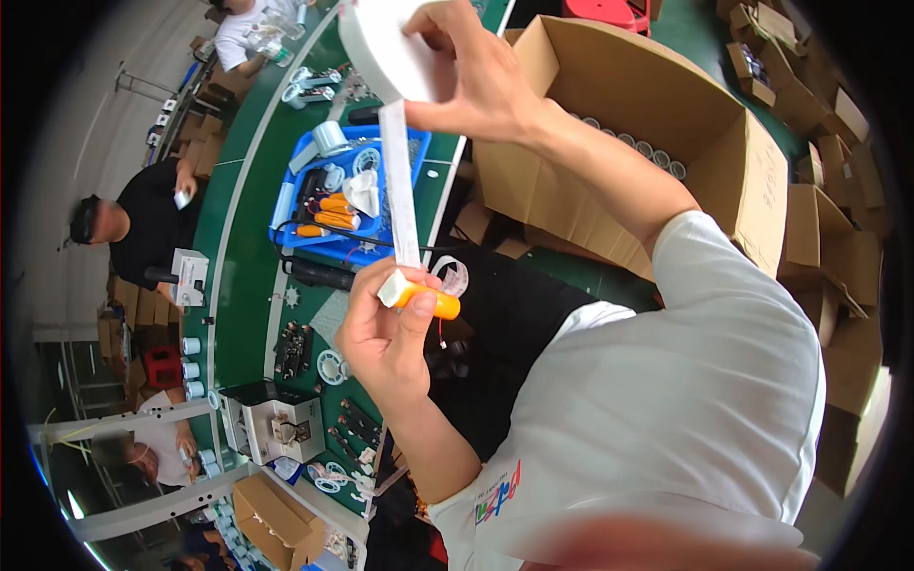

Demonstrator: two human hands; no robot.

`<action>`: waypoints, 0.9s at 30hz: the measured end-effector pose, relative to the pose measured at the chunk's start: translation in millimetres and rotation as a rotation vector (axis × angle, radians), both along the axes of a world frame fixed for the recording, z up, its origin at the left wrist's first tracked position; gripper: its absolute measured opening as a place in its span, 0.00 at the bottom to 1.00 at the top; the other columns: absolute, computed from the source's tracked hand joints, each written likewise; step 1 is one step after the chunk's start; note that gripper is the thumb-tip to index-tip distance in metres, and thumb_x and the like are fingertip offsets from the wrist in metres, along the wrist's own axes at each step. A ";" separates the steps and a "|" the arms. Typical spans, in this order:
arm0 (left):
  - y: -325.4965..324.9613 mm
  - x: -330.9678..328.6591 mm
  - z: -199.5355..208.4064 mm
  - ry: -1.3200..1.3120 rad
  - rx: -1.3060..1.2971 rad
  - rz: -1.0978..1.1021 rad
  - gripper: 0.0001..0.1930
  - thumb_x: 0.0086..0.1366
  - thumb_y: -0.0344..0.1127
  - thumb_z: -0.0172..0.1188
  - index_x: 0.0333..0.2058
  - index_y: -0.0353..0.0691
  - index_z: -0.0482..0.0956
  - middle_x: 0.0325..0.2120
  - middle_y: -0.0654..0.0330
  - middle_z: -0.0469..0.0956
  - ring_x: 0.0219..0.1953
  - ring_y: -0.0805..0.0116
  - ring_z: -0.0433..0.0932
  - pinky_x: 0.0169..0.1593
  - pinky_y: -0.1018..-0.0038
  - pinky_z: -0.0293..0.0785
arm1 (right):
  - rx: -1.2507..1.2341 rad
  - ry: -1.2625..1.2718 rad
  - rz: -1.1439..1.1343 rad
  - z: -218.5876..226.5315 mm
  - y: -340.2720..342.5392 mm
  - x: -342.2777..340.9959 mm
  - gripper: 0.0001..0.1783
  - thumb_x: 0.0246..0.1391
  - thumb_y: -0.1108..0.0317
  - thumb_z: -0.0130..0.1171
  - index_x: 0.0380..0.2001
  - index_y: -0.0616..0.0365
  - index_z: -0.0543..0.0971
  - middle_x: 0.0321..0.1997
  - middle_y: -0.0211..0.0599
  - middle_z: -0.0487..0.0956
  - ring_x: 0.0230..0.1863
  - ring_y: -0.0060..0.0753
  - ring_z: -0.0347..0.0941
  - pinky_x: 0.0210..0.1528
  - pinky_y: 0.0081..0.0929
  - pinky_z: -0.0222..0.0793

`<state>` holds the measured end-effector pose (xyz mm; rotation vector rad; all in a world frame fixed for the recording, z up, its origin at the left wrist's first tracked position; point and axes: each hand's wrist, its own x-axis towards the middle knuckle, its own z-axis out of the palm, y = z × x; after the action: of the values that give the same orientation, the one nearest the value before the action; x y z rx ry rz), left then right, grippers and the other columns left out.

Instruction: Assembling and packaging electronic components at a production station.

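My left hand (pixel 390 333) pinches an orange cylindrical battery (pixel 444 305) between thumb and fingers. A white pad (pixel 391 288) sits at one end of the battery, and a thin lead with a small white connector (pixel 443 345) hangs from it. My right hand (pixel 486 86), higher up, grips a large white roll (pixel 386 38) with thumb and fingers. From that roll a pale strip (pixel 398 181) runs straight to the fingers of my left hand. Beside the battery hangs a curled translucent strip (pixel 454 276) with pinkish marks.
A blue tray (pixel 278 228) holds more orange batteries (pixel 338 211) and pale blue parts. The green bench (pixel 249 285) carries a grey boxy machine (pixel 276 419) and dark small parts (pixel 293 350). A big cardboard box (pixel 609 67) stands beside my right arm. Other people (pixel 148 219) sit across.
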<state>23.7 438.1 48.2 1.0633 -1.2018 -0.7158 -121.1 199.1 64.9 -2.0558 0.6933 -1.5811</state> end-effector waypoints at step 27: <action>29.9 51.0 -27.0 0.638 -0.086 -0.045 0.17 0.64 0.28 0.72 0.51 0.30 0.84 0.46 0.50 0.84 0.44 0.63 0.80 0.49 0.72 0.76 | -0.125 0.189 -0.025 -20.1 -11.4 -54.5 0.40 0.44 0.57 0.83 0.59 0.58 0.75 0.42 0.48 0.82 0.37 0.42 0.82 0.34 0.33 0.79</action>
<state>74.7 468.0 21.2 0.6584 -0.6966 -0.9398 -175.7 187.6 44.8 -2.3189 0.7041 -1.4912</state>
